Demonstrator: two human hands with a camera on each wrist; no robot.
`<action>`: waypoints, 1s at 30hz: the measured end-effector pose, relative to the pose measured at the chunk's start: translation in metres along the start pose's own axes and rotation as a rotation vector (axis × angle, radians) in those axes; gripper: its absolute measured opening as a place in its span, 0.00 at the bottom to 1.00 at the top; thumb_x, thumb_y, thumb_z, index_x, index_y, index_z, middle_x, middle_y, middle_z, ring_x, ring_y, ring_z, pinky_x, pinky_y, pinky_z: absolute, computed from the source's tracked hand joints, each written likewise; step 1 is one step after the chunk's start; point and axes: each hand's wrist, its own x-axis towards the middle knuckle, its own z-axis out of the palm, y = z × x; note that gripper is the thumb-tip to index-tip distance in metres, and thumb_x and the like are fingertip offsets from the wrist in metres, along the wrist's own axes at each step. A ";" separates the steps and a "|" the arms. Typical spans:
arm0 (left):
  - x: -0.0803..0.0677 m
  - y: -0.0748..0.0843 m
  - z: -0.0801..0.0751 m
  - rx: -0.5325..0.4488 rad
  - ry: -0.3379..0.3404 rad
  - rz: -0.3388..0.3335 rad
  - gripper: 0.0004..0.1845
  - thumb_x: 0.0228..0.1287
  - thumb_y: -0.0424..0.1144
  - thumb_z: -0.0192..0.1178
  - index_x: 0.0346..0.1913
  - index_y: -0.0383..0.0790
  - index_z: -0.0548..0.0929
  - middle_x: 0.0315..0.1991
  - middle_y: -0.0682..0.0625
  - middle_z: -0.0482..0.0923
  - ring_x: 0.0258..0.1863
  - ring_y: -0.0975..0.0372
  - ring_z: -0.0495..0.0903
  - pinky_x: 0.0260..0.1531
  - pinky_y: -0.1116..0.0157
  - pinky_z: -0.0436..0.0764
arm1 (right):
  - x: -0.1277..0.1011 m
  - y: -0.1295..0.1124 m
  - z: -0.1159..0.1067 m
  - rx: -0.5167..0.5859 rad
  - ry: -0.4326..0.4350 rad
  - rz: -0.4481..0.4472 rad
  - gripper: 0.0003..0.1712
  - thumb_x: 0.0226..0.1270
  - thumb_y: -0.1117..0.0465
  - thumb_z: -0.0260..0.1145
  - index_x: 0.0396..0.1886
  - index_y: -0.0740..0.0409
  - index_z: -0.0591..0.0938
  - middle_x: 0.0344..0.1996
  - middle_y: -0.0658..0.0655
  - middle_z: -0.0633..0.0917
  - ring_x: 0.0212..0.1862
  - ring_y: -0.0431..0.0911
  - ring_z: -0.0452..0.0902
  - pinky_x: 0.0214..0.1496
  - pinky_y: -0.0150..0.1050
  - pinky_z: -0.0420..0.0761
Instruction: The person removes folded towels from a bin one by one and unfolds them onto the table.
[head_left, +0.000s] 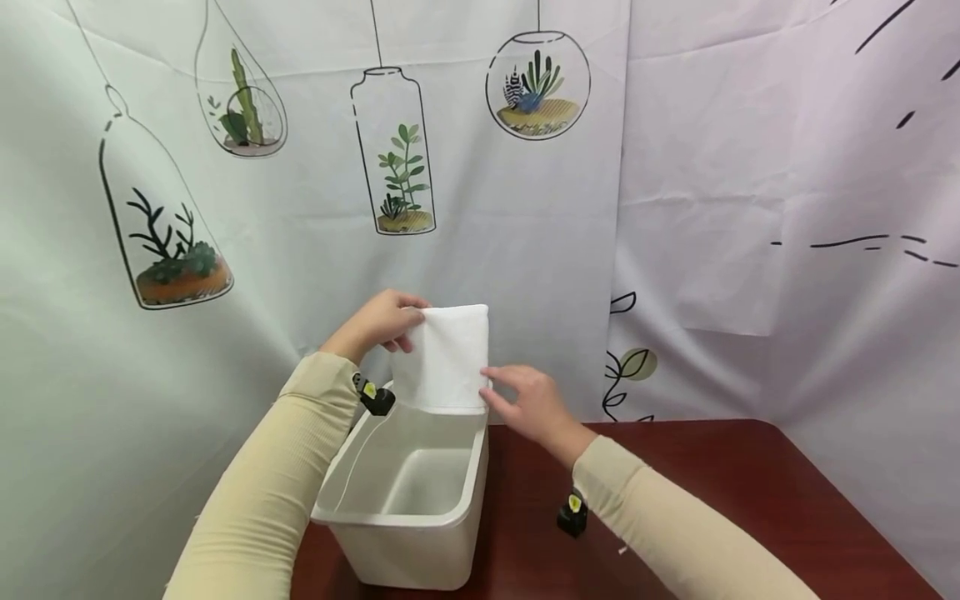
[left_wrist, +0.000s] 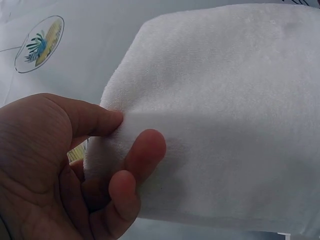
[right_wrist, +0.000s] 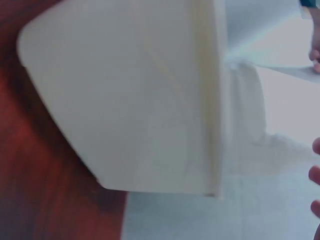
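Note:
A folded white towel (head_left: 446,358) hangs upright over the far end of a white plastic bin (head_left: 405,533). My left hand (head_left: 386,321) pinches its top left corner; the left wrist view shows thumb and fingers of the left hand (left_wrist: 115,145) curled round the edge of the towel (left_wrist: 225,115). My right hand (head_left: 517,396) is at the towel's lower right edge, fingers fairly straight, fingertips touching the cloth. In the right wrist view the bin (right_wrist: 135,100) fills the frame from the side, and only fingertips (right_wrist: 316,175) show at the right border.
The bin stands on a dark red table (head_left: 712,483), near its left part. A printed curtain (head_left: 225,208) with plant drawings hangs close behind, and a pale sheet (head_left: 787,208) closes off the right side. The bin's inside looks empty.

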 end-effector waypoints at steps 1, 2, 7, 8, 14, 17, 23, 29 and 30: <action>0.000 0.002 -0.001 0.001 0.001 0.002 0.22 0.70 0.37 0.52 0.64 0.37 0.80 0.39 0.37 0.84 0.19 0.60 0.83 0.19 0.65 0.79 | 0.006 0.002 -0.002 0.000 0.010 0.029 0.18 0.63 0.57 0.73 0.52 0.56 0.88 0.44 0.55 0.90 0.48 0.49 0.87 0.52 0.47 0.84; -0.001 0.003 -0.001 0.006 0.003 0.005 0.22 0.70 0.37 0.52 0.64 0.37 0.80 0.38 0.37 0.84 0.19 0.59 0.83 0.19 0.65 0.79 | 0.011 0.003 -0.005 0.002 0.018 0.055 0.18 0.64 0.57 0.73 0.52 0.57 0.88 0.44 0.55 0.90 0.48 0.50 0.87 0.53 0.48 0.83; -0.003 0.012 0.000 0.014 0.008 0.020 0.22 0.70 0.38 0.53 0.64 0.39 0.80 0.36 0.37 0.85 0.18 0.60 0.83 0.18 0.65 0.79 | 0.036 0.007 -0.016 0.055 0.021 0.215 0.23 0.67 0.56 0.72 0.59 0.59 0.82 0.50 0.60 0.86 0.52 0.54 0.83 0.55 0.51 0.81; -0.004 0.014 0.001 0.012 0.011 0.023 0.22 0.70 0.38 0.53 0.64 0.40 0.80 0.36 0.37 0.85 0.18 0.60 0.83 0.18 0.65 0.78 | 0.041 0.008 -0.018 0.076 0.011 0.260 0.25 0.67 0.55 0.71 0.61 0.59 0.79 0.52 0.61 0.84 0.54 0.55 0.81 0.56 0.51 0.80; -0.006 0.026 0.005 -0.006 0.014 0.026 0.21 0.70 0.38 0.54 0.63 0.41 0.81 0.29 0.39 0.85 0.16 0.60 0.82 0.17 0.66 0.77 | 0.067 0.009 -0.030 0.203 -0.104 0.525 0.41 0.70 0.44 0.67 0.77 0.48 0.63 0.66 0.60 0.75 0.66 0.60 0.72 0.62 0.58 0.76; -0.005 0.030 0.009 -0.004 0.010 0.037 0.20 0.71 0.38 0.54 0.63 0.41 0.81 0.29 0.39 0.84 0.16 0.60 0.82 0.17 0.66 0.77 | 0.075 0.012 -0.034 0.288 -0.150 0.600 0.44 0.70 0.43 0.66 0.80 0.45 0.58 0.69 0.60 0.74 0.70 0.60 0.68 0.64 0.60 0.74; -0.002 0.035 0.016 -0.015 -0.004 0.058 0.20 0.72 0.38 0.54 0.63 0.41 0.81 0.39 0.38 0.85 0.17 0.60 0.82 0.17 0.66 0.77 | 0.080 0.020 -0.038 0.415 -0.143 0.625 0.34 0.70 0.50 0.68 0.72 0.51 0.70 0.62 0.63 0.79 0.67 0.57 0.72 0.57 0.57 0.80; -0.002 0.037 0.018 -0.016 -0.007 0.054 0.19 0.73 0.38 0.54 0.64 0.41 0.80 0.42 0.36 0.85 0.17 0.60 0.82 0.18 0.66 0.77 | 0.083 0.022 -0.039 0.463 -0.056 0.589 0.16 0.70 0.60 0.69 0.53 0.63 0.82 0.51 0.64 0.85 0.54 0.56 0.82 0.48 0.50 0.84; -0.003 0.038 0.018 -0.023 -0.004 0.055 0.19 0.73 0.37 0.55 0.64 0.41 0.80 0.43 0.36 0.85 0.17 0.59 0.82 0.18 0.66 0.77 | 0.084 0.023 -0.039 0.468 -0.043 0.586 0.15 0.70 0.61 0.69 0.52 0.64 0.82 0.50 0.65 0.86 0.53 0.56 0.83 0.48 0.50 0.84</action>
